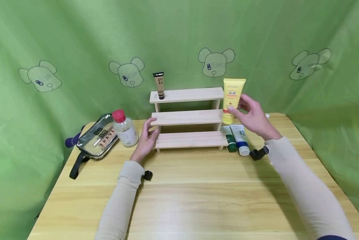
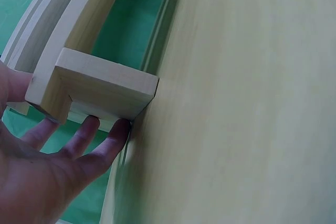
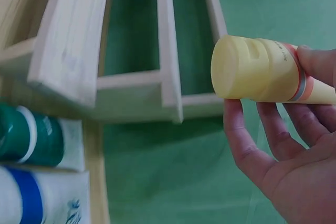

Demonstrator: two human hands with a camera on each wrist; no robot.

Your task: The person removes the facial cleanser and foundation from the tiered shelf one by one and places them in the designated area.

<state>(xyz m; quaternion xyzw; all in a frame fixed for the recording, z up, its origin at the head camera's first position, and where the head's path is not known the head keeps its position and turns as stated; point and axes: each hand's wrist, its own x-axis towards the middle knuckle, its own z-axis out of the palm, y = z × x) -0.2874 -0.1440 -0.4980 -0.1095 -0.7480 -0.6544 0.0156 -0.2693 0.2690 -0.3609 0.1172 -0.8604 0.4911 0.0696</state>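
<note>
Item: yellow tube. You hold it in your right hand, upright with the cap end down, at the right end of the wooden stepped rack, level with its middle and top steps. The body is bright yellow, with an orange label band and small print near the flat crimped top; the cap is a paler yellow, broad and round, seen end-on in the right wrist view. Your fingers are curled round the lower body of the tube, thumb on the other side.

Your left hand rests against the left end of the rack, fingers straight and slightly spread, touching the ends of the lower steps; the left wrist view shows the fingertips under the end block.

Also on the worktop:
- a green tube and a white-and-blue tube, lying side by side just right of the rack's bottom step;
- a brown tube standing on the top step, left end;
- a clear bottle with a red cap left of the rack;
- a clear pouch touching that bottle.
</note>
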